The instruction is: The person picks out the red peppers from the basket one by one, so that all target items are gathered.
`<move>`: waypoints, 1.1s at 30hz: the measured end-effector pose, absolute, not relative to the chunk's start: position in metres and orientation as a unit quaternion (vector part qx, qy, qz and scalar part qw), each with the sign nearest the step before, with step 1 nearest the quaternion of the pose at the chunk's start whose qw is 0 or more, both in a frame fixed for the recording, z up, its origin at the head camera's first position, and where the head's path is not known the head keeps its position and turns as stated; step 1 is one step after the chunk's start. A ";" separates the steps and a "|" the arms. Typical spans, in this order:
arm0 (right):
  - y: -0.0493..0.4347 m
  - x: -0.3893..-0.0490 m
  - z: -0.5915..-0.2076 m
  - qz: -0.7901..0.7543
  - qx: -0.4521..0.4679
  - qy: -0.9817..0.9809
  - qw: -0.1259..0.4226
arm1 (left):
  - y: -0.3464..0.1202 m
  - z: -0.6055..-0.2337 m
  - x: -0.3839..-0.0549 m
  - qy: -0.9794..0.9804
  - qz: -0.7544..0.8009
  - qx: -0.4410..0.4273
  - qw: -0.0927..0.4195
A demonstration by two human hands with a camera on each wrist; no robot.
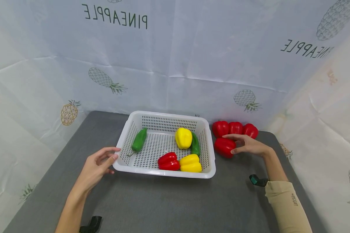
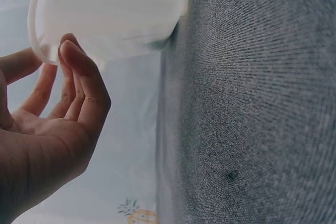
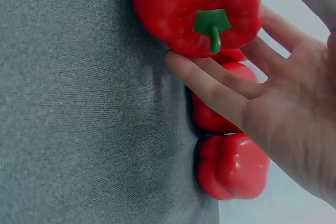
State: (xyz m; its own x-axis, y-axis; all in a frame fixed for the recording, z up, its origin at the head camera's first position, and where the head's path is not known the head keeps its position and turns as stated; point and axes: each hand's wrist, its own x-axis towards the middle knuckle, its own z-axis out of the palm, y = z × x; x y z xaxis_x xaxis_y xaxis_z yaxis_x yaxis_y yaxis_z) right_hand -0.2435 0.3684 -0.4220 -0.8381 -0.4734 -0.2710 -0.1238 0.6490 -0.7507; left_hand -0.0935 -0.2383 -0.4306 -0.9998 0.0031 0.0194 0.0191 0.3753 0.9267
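Observation:
A white plastic basket (image 1: 163, 173) with slotted walls stands on the dark grey table. Inside lie two green peppers (image 1: 139, 140), two yellow bell peppers (image 1: 183, 138) and one red bell pepper (image 1: 168, 161). My left hand (image 1: 97, 165) lightly holds the basket's left rim with bent fingers; the left wrist view shows fingertips at the rim's corner. Right of the basket, my right hand (image 1: 249, 145) grips another red bell pepper (image 1: 224, 147) between thumb and fingers. Its green stem faces the camera in the right wrist view, and the pepper appears to be low over the table or on it.
Behind the gripped pepper, three more red bell peppers (image 1: 235, 128) sit in a row by the back edge of the table (image 1: 175, 204). A pale curtain (image 1: 175, 64) printed with pineapples hangs behind and at both sides. Dark devices (image 1: 258, 180) are on both forearms.

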 end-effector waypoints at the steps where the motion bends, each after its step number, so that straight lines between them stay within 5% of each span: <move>1: 0.369 -0.244 -0.422 -0.385 -0.168 0.878 0.229 | -0.238 -0.431 -0.094 -0.829 -0.559 -0.006 0.006; 33: 0.376 -0.241 -0.416 -0.437 -0.175 0.863 0.184 | -0.238 -0.432 -0.094 -0.830 -0.557 -0.006 0.009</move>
State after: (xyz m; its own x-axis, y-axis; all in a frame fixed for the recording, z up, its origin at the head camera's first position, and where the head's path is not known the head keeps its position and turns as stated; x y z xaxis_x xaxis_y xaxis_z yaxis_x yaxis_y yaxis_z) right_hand -0.2410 0.3765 -0.4155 -0.8712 -0.4628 -0.1641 -0.1412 0.5562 -0.8190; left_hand -0.0936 -0.2380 -0.4320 -0.9998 0.0006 0.0214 0.0200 0.3793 0.9250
